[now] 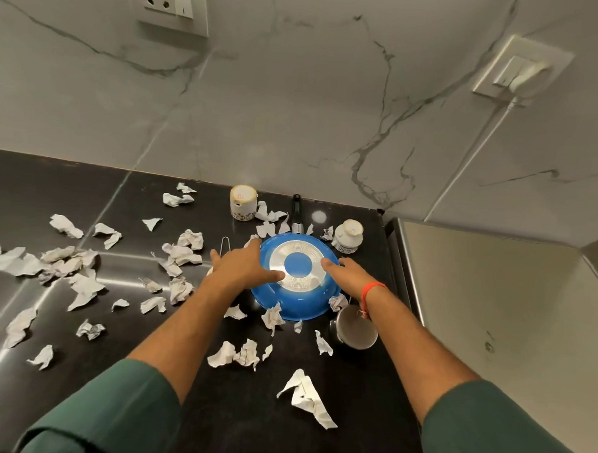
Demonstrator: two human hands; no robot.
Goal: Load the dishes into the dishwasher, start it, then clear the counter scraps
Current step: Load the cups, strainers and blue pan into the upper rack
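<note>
An upside-down blue frying pan point(296, 303) with a silver base lies on the black counter point(52, 188), its black handle point(296, 212) pointing to the wall. My left hand point(244, 266) rests on the pan's left rim, fingers stretched across it. My right hand point(348, 273) touches the right rim with straight fingers. Two white patterned cups stand upside down: one point(243, 202) behind the pan to the left, one point(348, 236) at its right. A steel container point(355, 328) lies under my right wrist. Crumpled paper scraps point(183, 252) litter the counter.
A thin wire tool point(224, 245) lies left of my left hand. More paper scraps point(309, 398) lie near the counter's front. The marble wall holds a socket point(170, 5) and a plugged-in outlet point(523, 70). A beige appliance top point(486, 296) adjoins the counter at right.
</note>
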